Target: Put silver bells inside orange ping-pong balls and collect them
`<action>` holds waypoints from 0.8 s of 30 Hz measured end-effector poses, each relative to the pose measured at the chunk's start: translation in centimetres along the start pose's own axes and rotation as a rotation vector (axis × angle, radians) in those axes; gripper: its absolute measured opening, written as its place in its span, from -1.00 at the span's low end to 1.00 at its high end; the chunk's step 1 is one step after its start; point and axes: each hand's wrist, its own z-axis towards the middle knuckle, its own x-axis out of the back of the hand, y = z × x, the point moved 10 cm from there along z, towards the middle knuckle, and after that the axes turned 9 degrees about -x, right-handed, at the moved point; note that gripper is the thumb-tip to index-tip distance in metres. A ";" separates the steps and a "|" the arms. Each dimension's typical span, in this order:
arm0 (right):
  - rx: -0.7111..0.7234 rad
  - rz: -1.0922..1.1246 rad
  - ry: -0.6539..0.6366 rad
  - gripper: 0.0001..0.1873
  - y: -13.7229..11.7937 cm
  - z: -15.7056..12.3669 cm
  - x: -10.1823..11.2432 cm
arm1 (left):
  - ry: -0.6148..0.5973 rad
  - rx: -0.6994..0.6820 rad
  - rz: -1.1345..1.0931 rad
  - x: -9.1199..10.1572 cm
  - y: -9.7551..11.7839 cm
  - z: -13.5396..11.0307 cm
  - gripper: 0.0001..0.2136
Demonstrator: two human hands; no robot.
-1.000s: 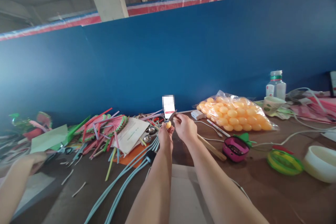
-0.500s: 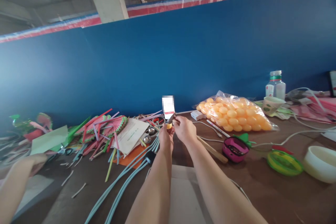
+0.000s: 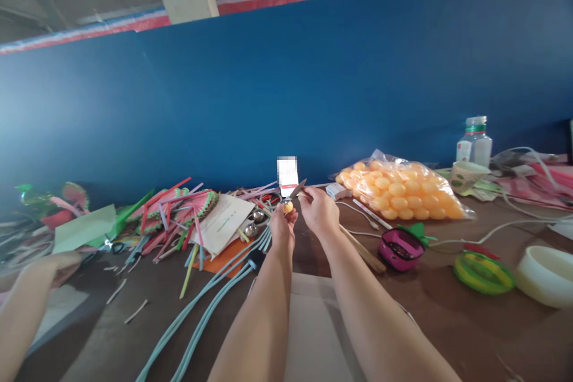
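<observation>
Before the blue wall, my left hand point(image 3: 282, 224) is closed around a small yellow-orange ball point(image 3: 289, 206), its fingertips beneath it. A bit of something silvery shows at the ball's upper left. My right hand point(image 3: 319, 209), just to the right, pinches a dark pointed blade point(image 3: 299, 188) that looks like a knife; its handle is hidden in the fingers. The blade slants up to the right, above and close to the ball; whether they touch I cannot tell. Behind both hands stands a bright white panel point(image 3: 287, 176), partly pixelated, with a red strip.
To the right lie a clear bag of orange balls point(image 3: 403, 191), a purple basket point(image 3: 401, 249), a wooden stick point(image 3: 363, 249) and a white bowl point(image 3: 548, 277). Leftward are coloured strips point(image 3: 168, 215), silver balls point(image 3: 251, 230) and light-blue cords point(image 3: 201, 304). Another person's arm point(image 3: 31, 304) reaches in at far left.
The blade has swung away from the ball, its tip now pointing up and right. My right hand has shifted slightly up and right, and the ball shows more fully.
</observation>
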 end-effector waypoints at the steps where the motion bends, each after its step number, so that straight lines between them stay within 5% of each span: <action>1: 0.000 0.006 0.012 -0.70 0.0 0.0 0.2 | 0.008 0.003 0.012 0.1 0.0 0.0 -0.88; 9: 0.027 -0.062 -0.113 -0.73 -0.4 -0.4 -1.4 | 0.013 -0.008 -0.013 0.2 0.0 0.2 -0.91; 14: 0.034 -0.024 -0.027 -0.71 -0.3 -0.3 -0.7 | 0.036 -0.013 0.025 0.5 -0.1 0.3 -0.89; 19: 0.026 -0.074 -0.112 -0.74 -0.1 -0.3 -1.6 | 0.030 -0.008 0.017 0.5 -0.1 0.4 -0.90; 24: 0.033 -0.050 -0.056 -0.72 -0.2 -0.4 -1.0 | 0.030 -0.013 0.030 0.6 -0.2 0.4 -0.87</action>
